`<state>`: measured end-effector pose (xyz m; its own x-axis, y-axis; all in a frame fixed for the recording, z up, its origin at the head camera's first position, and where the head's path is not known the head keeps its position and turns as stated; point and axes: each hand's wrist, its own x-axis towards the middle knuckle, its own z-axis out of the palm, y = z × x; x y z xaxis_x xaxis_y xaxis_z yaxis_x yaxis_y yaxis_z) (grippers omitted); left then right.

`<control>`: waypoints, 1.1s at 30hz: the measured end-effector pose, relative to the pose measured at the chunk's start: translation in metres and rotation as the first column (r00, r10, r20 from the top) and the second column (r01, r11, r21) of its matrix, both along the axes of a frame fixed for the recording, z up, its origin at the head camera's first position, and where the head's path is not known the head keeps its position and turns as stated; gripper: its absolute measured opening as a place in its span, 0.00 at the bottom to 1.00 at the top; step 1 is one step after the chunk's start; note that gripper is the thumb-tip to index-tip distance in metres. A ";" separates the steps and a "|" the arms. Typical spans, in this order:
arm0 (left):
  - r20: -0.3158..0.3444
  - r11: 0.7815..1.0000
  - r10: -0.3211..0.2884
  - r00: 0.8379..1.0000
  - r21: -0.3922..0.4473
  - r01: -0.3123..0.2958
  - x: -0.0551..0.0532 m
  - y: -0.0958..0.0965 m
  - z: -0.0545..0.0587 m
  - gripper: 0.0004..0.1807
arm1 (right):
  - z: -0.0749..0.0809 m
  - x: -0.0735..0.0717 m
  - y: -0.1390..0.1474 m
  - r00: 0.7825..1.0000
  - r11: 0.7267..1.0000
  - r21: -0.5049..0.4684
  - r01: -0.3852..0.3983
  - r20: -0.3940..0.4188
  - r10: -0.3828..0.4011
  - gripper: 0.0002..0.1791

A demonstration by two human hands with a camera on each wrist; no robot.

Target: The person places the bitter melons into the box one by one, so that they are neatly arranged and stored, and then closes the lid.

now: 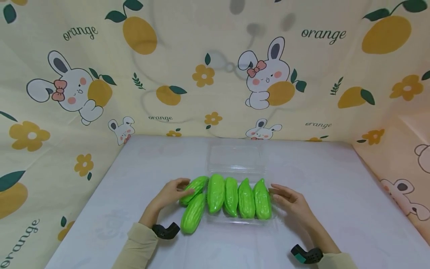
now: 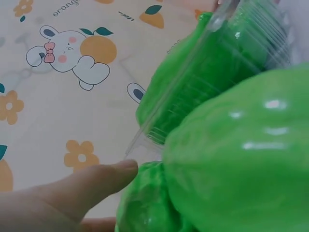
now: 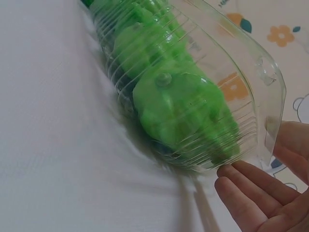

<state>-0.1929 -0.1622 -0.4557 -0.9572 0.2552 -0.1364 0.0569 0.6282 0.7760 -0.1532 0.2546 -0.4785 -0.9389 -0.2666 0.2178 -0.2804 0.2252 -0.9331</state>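
Near the table's middle lies a clear plastic clamshell box point(image 1: 240, 221), with several bright green bitter melons point(image 1: 246, 200) side by side in its base. My left hand point(image 1: 173, 192) holds another bitter melon point(image 1: 199, 184) at the box's left side, thumb across its near end. Leaning against that one is a further bitter melon point(image 1: 193, 215), lying outside the box; it fills much of the left wrist view. On the right, my right hand point(image 1: 292, 201) rests straight fingertips at the box's right wall. The right wrist view shows those fingers point(image 3: 246, 188) right at the clear rim.
The box's lid point(image 1: 236, 155) stands folded back behind the base. A white cloth point(image 1: 302, 164) covers the table. Behind it hangs a cream backdrop point(image 1: 188, 48) printed with rabbits and oranges. Each wrist wears a black camera mount point(image 1: 166, 231).
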 end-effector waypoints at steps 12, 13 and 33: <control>-0.033 0.999 0.034 0.999 -0.018 -0.034 0.004 0.005 -0.005 0.29 | 0.002 0.001 -0.001 0.999 1.000 -0.002 -0.012 0.040 0.013 0.24; -0.035 0.999 0.038 0.999 -0.019 -0.039 0.004 0.005 -0.005 0.29 | 0.002 0.001 -0.001 0.999 1.000 -0.005 -0.014 0.042 0.014 0.24; -0.007 0.996 0.087 0.996 0.033 -0.087 0.003 0.001 0.004 0.30 | 0.002 0.002 -0.002 0.999 1.000 -0.011 0.003 0.051 -0.003 0.24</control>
<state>-0.1901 -0.1612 -0.4521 -0.9770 0.1753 -0.1215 0.0097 0.6055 0.7958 -0.1515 0.2530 -0.4763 -0.9496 -0.2617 0.1728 -0.2321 0.2159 -0.9484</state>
